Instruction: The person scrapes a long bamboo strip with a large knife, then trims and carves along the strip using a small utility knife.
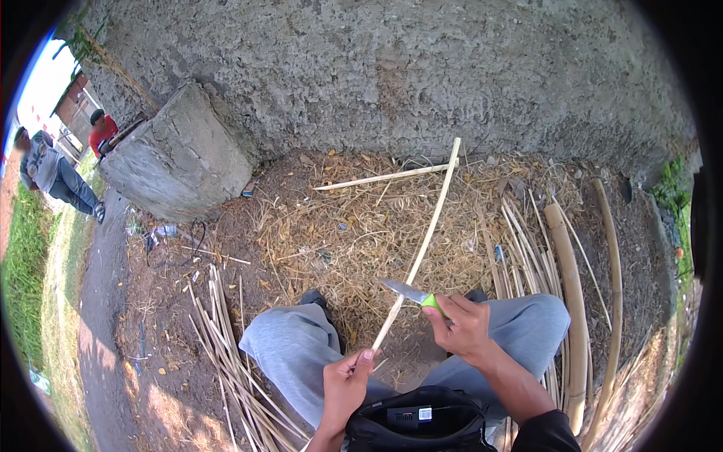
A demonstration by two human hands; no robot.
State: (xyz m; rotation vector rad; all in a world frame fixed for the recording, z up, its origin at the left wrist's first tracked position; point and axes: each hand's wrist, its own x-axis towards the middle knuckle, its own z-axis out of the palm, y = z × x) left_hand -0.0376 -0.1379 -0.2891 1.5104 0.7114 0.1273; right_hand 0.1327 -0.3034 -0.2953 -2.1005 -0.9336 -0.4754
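My left hand (pixel 345 384) pinches the near end of a long thin bamboo strip (pixel 424 241), which slants up and away toward the wall. My right hand (pixel 465 328) grips a knife (pixel 410 291) by its green handle. The grey blade points left and lies across the strip just above my left hand. Both hands are over my knees in grey trousers (pixel 295 348). A black bag (pixel 419 422) sits in my lap below the hands.
Thin bamboo strips (pixel 226 354) lie on the ground at left, thicker poles and strips (pixel 568 279) at right. Dry shavings (pixel 354 226) cover the soil ahead, below a rough concrete wall (pixel 392 68) and block (pixel 177 154). Two people (pixel 56 169) are at the far left.
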